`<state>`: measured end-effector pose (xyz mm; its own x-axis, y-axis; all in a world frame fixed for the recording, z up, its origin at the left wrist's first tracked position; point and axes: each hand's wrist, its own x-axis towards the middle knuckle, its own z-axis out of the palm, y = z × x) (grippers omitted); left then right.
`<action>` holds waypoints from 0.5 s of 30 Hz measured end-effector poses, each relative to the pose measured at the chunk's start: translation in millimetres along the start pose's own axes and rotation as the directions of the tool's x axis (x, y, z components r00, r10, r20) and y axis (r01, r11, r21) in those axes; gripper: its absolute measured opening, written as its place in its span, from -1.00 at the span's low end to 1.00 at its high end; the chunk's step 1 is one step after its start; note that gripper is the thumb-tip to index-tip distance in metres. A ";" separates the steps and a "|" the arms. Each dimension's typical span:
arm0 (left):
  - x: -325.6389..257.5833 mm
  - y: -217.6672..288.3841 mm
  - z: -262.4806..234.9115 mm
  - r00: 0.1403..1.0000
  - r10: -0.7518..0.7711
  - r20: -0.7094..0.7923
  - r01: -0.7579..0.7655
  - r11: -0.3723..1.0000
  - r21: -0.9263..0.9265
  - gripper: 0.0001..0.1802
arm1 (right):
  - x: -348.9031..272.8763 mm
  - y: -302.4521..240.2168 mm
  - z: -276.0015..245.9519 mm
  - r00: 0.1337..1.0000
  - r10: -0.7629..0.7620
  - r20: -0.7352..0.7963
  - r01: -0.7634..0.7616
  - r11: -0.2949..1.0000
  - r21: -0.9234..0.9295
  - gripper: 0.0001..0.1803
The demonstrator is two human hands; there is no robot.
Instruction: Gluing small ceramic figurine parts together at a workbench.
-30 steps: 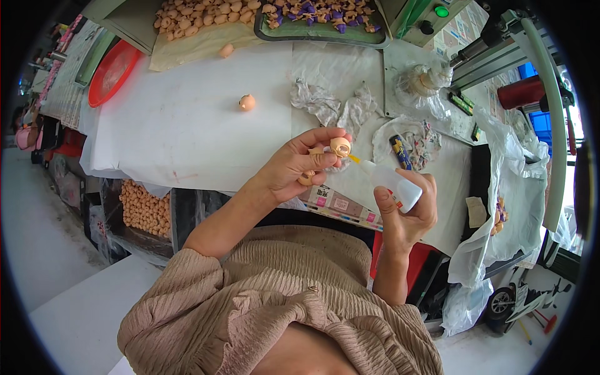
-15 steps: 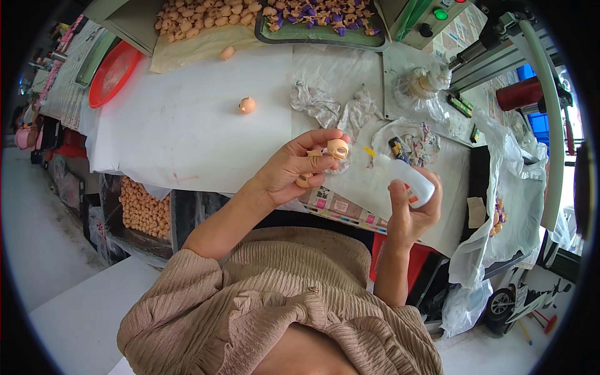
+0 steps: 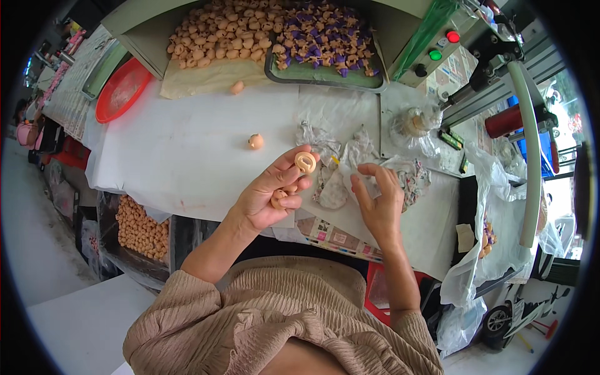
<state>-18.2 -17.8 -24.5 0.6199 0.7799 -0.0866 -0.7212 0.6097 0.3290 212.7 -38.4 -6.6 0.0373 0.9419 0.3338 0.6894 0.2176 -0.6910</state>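
Observation:
Pinched in my left hand (image 3: 265, 194) is a hollow peach-coloured doll head (image 3: 305, 163), its opening facing up. More such small heads (image 3: 279, 199) are tucked among the lower fingers of that hand. My right hand (image 3: 382, 209) has its thumb and fingers apart over crumpled pale rags (image 3: 359, 150). Just left of its fingertips shows the yellow tip (image 3: 335, 160) of the white squeeze bottle, whose body blends with the rags and is partly hidden by the hand. One loose doll head (image 3: 255, 141) sits on the white table covering beyond my left hand.
At the back are a heap of doll heads (image 3: 219, 34) and a dark tray (image 3: 294, 75) of small purple-and-peach figure parts. A red basin (image 3: 103, 111) stands left. Below the table's left edge is a bin of heads (image 3: 142, 228). Machine and hose (image 3: 531, 144) rise right.
My right hand has let go of the white bottle and moved left and slightly up over the rags. The left hand has shifted left and down, turning the held head's opening upward.

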 end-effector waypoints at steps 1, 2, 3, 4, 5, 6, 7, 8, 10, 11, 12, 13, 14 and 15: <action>-3.2 2.3 -1.1 1.000 0.001 0.011 0.000 0.999 -0.049 -0.51 | 11.0 -4.4 -2.1 0.992 -0.124 0.012 0.124 0.990 -0.074 -0.72; -2.6 3.2 -1.0 1.000 0.001 0.021 0.000 0.999 -0.049 -0.51 | 26.3 -10.2 -5.3 0.989 -0.144 0.028 0.146 0.987 -0.074 -0.75; -3.1 4.1 -0.3 1.000 0.001 0.022 0.001 0.995 -0.101 -0.52 | 47.5 -13.4 -3.8 0.979 -0.201 0.023 0.202 0.974 -0.100 -0.75; -3.4 4.8 0.2 1.000 0.001 0.023 0.003 0.988 -0.153 -0.52 | 71.7 -14.9 -0.1 0.966 -0.257 0.020 0.257 0.958 -0.127 -0.75; -2.6 5.3 1.5 1.000 0.000 0.030 0.004 0.989 -0.149 -0.52 | 95.7 -11.7 7.0 0.958 -0.287 -0.004 0.282 0.944 -0.174 -0.75; -3.1 6.1 2.6 1.000 -0.009 0.023 0.013 0.985 -0.172 -0.53 | 120.5 -5.8 18.8 0.947 -0.321 -0.025 0.308 0.927 -0.214 -0.75; -3.2 6.5 4.2 1.000 -0.024 0.019 0.027 0.980 -0.195 -0.53 | 145.1 2.2 31.3 0.946 -0.322 -0.028 0.304 0.917 -0.259 -0.74; -4.0 5.9 5.9 1.000 -0.022 0.022 0.026 0.981 -0.190 -0.53 | 166.2 10.6 44.3 0.946 -0.323 -0.031 0.299 0.905 -0.302 -0.73; -5.5 3.9 7.9 0.999 -0.030 -0.031 0.023 0.982 -0.186 -0.53 | 194.1 25.1 67.4 0.965 -0.263 0.008 0.246 0.889 -0.386 -0.73; -7.8 4.8 7.5 0.999 -0.018 -0.030 0.012 0.983 -0.183 -0.53 | 203.0 23.3 75.1 0.978 -0.201 0.050 0.201 0.862 -0.465 -0.73; -9.2 5.3 6.5 0.999 -0.016 -0.052 0.007 0.985 -0.170 -0.52 | 209.6 23.8 79.5 0.977 -0.209 0.052 0.209 0.862 -0.463 -0.73; -9.5 6.0 5.6 0.997 -0.018 -0.074 0.006 0.987 -0.159 -0.52 | 214.7 26.3 82.4 0.990 -0.134 0.044 0.139 0.880 -0.454 -0.74; -14.0 6.1 3.6 0.996 -0.007 -0.083 -0.007 0.986 -0.166 -0.52 | 212.6 21.0 86.4 0.997 -0.058 0.051 0.074 0.895 -0.439 -0.75; -17.1 7.2 1.3 0.996 0.012 -0.088 -0.024 0.990 -0.139 -0.52 | 208.7 18.5 86.8 0.996 -0.059 0.065 0.082 0.896 -0.437 -0.75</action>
<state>-33.6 -27.0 -19.4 0.5814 0.7967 -0.1649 -0.7722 0.6042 0.1968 170.4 184.4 -5.4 -0.0507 0.9422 0.3313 0.9367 0.1599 -0.3115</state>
